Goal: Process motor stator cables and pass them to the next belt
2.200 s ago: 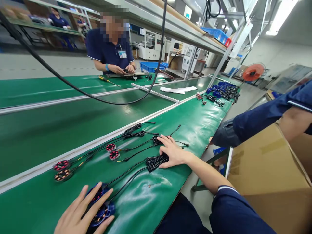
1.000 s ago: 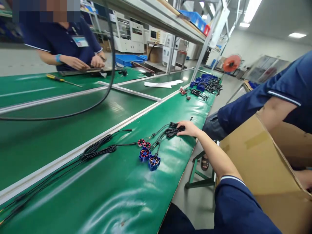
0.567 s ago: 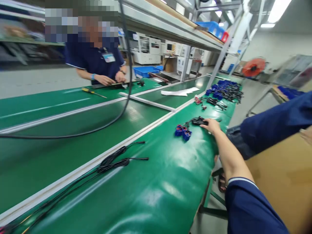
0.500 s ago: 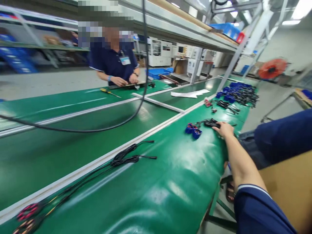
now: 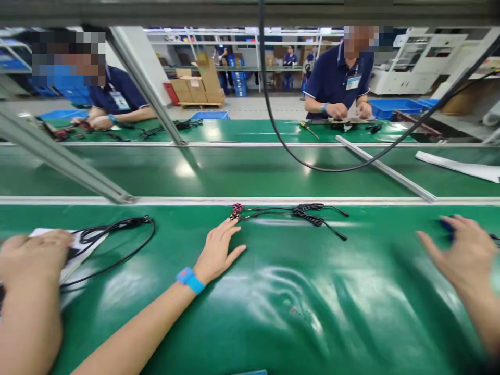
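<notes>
My left hand, with a blue wristband, lies flat and open on the green belt. Its fingertips almost touch two small red-wound motor stators. Their black cables trail to the right along the belt's far rail. My right hand is blurred at the right, fingers spread, holding nothing. Just beyond its fingers a blue part peeks out.
At the far left another hand rests on a white sheet with a looped black cable. Two people in navy shirts work across the parallel belts. A thick black cable hangs down; a slanted metal post crosses the left.
My right hand slid a bundle of blue motors and cables far to the right and has come off it. The view has swung to face across the belts. My left hand has come into view by the stators.
</notes>
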### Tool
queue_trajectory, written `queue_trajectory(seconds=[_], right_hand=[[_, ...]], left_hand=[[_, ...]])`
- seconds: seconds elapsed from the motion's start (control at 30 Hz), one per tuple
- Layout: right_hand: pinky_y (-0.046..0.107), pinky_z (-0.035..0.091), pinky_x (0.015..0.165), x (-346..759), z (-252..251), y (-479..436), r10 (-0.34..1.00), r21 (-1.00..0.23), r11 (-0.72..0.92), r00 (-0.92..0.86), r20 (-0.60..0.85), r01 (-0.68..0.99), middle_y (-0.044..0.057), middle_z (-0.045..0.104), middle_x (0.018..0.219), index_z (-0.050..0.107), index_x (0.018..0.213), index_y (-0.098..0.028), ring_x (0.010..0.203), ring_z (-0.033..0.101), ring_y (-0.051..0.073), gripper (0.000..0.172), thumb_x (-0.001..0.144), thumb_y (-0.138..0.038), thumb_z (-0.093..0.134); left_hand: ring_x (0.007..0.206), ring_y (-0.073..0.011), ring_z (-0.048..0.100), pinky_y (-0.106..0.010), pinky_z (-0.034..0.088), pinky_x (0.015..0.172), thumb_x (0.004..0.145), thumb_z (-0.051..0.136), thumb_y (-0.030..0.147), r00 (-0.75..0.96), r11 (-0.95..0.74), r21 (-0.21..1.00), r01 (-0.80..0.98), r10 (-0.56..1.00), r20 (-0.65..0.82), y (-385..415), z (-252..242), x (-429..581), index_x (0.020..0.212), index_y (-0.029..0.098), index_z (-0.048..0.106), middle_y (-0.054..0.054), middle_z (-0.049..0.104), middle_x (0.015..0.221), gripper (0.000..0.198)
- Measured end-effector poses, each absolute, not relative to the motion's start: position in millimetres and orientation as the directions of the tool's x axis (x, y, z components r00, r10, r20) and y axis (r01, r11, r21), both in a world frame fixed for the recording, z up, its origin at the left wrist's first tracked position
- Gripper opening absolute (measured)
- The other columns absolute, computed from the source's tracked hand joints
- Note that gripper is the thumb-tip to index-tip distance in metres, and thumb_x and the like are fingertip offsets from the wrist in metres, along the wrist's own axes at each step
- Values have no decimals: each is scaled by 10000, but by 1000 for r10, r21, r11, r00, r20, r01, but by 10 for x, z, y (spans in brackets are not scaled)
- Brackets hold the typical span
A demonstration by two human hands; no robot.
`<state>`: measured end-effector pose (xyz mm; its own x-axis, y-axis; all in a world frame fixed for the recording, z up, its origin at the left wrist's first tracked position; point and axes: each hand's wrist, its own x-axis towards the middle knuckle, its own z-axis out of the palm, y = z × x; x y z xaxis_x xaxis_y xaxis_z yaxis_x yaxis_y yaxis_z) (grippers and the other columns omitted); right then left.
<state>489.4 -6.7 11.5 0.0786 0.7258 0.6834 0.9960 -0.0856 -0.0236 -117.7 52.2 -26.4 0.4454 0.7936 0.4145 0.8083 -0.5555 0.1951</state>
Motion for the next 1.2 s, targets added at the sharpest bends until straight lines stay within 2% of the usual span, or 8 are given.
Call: queue_trajectory(seconds=[0.13, 0.33, 0.47, 0.53, 0.67, 0.87, 1.07, 1.2], right_hand=[[525, 373, 1105, 3672, 46, 480, 783, 6, 298, -248, 571, 955, 190, 533, 1397, 618, 1178, -219, 1336, 479, 374, 497, 873, -611, 602], [621, 308, 1120, 2875, -123, 1126, 889, -193, 406, -338, 310, 893, 145, 427, 1521, 587, 1189, -248, 1453, 315, 399, 557, 794, -627, 690], [495, 458, 997, 2859, -121, 1331, 887, -351, 460, -406, 219, 816, 109, 633, 1212, 587, 936, -233, 1155, 590, 311, 349, 847, -566, 640], [421, 496, 907, 2905, -86, 1300, 870, -370, 493, -445, 213, 787, 80, 658, 1048, 570, 867, -230, 992, 620, 262, 319, 867, -544, 623], [391, 508, 844, 3123, -20, 1012, 873, -359, 488, -450, 190, 795, 58, 675, 1027, 589, 881, -239, 946, 617, 250, 303, 873, -538, 633], [411, 515, 947, 3655, -11, 351, 937, -393, 345, -286, 201, 853, 79, 683, 1148, 677, 913, -243, 1067, 640, 260, 360, 840, -595, 671], [516, 439, 1048, 3817, 65, -66, 957, -341, 246, -171, 236, 908, 101, 586, 1340, 759, 899, -256, 1222, 548, 320, 478, 852, -703, 595], [441, 496, 934, 3815, 239, -163, 967, -391, 217, -142, 213, 894, 99, 666, 1082, 760, 954, -250, 1016, 622, 278, 453, 879, -664, 589]], left_hand=[[1447, -342, 321, -550, 340, 1139, 987, 517, 436, 391, -492, 208, 846, 836, 385, 978, -204, -1345, 1210, 167, 517, -157, 457, 1490, 349], [1363, -316, 425, -498, 397, 1085, 938, 604, 380, 562, -601, 169, 781, 795, 226, 1376, -31, -1457, 1015, 226, 609, -43, 601, 1361, 173], [1285, -284, 487, -457, 409, 1065, 938, 615, 375, 626, -647, 150, 748, 762, 167, 1471, 26, -1470, 944, 213, 620, -42, 615, 1329, 162], [1242, -275, 512, -449, 417, 1041, 948, 604, 376, 637, -655, 145, 742, 755, 155, 1492, 45, -1467, 959, 206, 623, -60, 613, 1316, 171], [1137, -256, 555, -418, 431, 969, 959, 597, 389, 672, -687, 147, 712, 727, 140, 1392, 80, -1349, 976, 209, 634, -68, 623, 1265, 184], [1049, -239, 562, -399, 431, 907, 984, 574, 416, 755, -765, 195, 614, 641, 137, 765, 78, -904, 990, 215, 636, -62, 612, 1262, 211], [1147, -276, 532, -433, 456, 938, 983, 580, 343, 726, -764, 216, 608, 645, 239, 325, -10, -732, 1005, 202, 614, -93, 585, 1268, 147], [1142, -294, 530, -428, 484, 874, 968, 604, 337, 690, -741, 221, 634, 671, 271, 293, -51, -734, 1001, 193, 620, -119, 564, 1255, 148]])
